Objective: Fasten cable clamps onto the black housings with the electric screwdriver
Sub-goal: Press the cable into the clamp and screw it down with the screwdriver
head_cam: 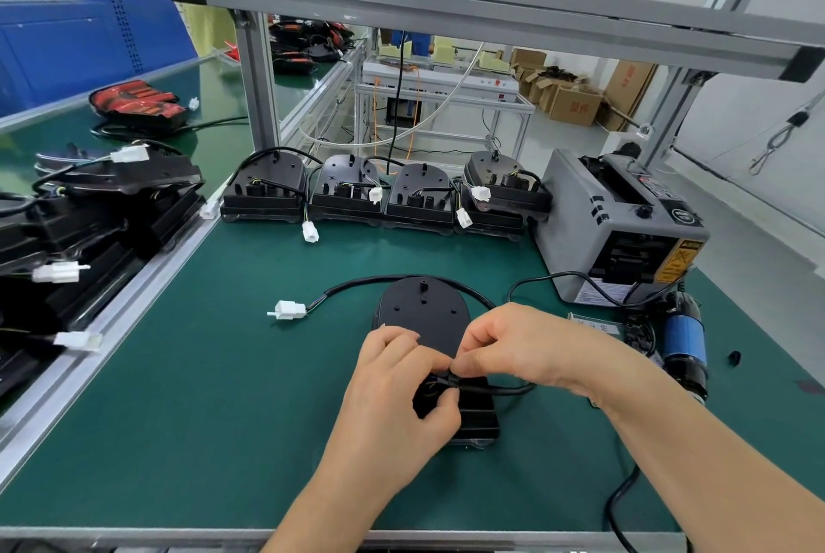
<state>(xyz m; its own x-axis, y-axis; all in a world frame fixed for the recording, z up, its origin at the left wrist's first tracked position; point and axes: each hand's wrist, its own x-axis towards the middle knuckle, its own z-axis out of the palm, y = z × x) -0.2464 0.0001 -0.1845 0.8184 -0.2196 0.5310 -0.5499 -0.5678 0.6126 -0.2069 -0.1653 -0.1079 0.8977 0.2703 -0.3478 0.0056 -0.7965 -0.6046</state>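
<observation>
Left hand (397, 378): fingers curled, pinching black cable (509, 391) over near end of black housing (424, 316).
Right hand (504, 347): fingers curled, pinching same cable, fingertips meeting left's.
Forearms: entering from near edge, converging over housing.
Housing: flat on green mat (223, 374), long axis running away from wearer, rounded end far.
White connector (288, 310): left of housing.
Electric screwdriver (685, 342): lying right of housing, untouched.
</observation>
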